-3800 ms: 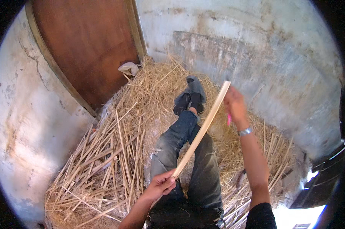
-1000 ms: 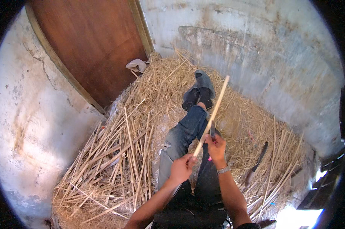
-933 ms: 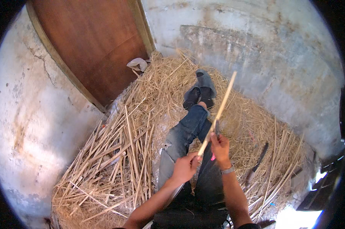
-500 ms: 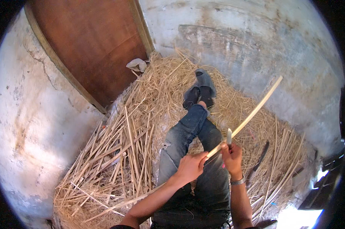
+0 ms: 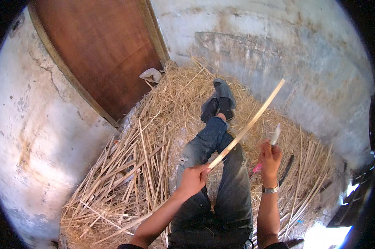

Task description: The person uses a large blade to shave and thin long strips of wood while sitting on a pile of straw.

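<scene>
A long pale bamboo strip (image 5: 249, 125) slants from my left hand up to the right, across my crossed legs. My left hand (image 5: 194, 178) grips its lower end above my left thigh. Away from the strip, on the right, my right hand (image 5: 271, 159) is closed round a knife (image 5: 275, 133) whose short blade points upward. Something pink (image 5: 257, 167) shows beside that hand, perhaps part of the knife's handle; I cannot make it out. A metal watch (image 5: 270, 189) sits on my right wrist.
Several split strips (image 5: 142, 162) lie in a heap at my left, with more strips (image 5: 305, 178) at the right. Curly shavings (image 5: 183, 89) cover the floor around my legs. A dark curved object (image 5: 286, 169) lies near my right hand. Walls and a brown door (image 5: 100, 45) stand ahead.
The knife has come away from the bamboo strip as my right hand moved right and slightly up. My left hand has shifted left with the strip, whose far end also moved left.
</scene>
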`<action>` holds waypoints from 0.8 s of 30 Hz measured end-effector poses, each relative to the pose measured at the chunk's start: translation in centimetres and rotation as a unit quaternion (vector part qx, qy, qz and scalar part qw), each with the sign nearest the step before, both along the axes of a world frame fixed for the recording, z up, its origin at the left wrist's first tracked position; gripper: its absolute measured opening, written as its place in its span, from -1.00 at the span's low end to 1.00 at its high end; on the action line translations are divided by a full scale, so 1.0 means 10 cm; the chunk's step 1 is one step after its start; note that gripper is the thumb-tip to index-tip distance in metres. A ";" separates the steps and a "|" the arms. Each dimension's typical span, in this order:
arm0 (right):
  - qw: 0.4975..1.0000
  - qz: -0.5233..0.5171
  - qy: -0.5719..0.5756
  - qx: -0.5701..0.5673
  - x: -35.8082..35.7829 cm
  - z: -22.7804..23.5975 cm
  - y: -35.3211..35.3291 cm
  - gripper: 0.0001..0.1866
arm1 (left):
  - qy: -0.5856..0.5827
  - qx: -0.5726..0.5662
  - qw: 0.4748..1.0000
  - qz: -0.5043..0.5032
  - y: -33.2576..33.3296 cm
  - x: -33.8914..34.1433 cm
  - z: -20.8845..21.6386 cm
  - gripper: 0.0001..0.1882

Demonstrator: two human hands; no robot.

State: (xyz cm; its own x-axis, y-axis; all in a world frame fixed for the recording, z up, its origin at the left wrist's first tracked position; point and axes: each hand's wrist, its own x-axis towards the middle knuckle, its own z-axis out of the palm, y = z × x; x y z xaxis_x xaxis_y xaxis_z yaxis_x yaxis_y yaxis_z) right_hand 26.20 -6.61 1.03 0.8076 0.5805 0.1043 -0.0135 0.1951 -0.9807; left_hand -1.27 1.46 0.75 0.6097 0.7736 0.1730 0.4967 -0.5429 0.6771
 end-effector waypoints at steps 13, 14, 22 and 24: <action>0.909 0.335 -0.187 -0.163 -1.07 -0.49 -0.09 -0.77 | -0.156 -0.267 0.951 0.025 -0.30 -0.44 -0.65 -0.77; 0.908 0.337 -0.187 -0.164 -1.22 -0.65 -0.08 -0.77 | -0.115 -0.256 0.959 0.026 -0.26 -0.45 -0.74 -0.75; 0.956 0.238 -0.029 -0.167 -1.43 -1.21 -0.04 -0.80 | -0.100 -0.274 0.956 0.046 -0.25 -0.43 -0.93 -0.73; 0.952 0.246 -0.049 -0.174 -1.40 -1.11 -0.05 -0.80 | -0.082 -0.271 0.958 0.042 -0.24 -0.42 -0.91 -0.71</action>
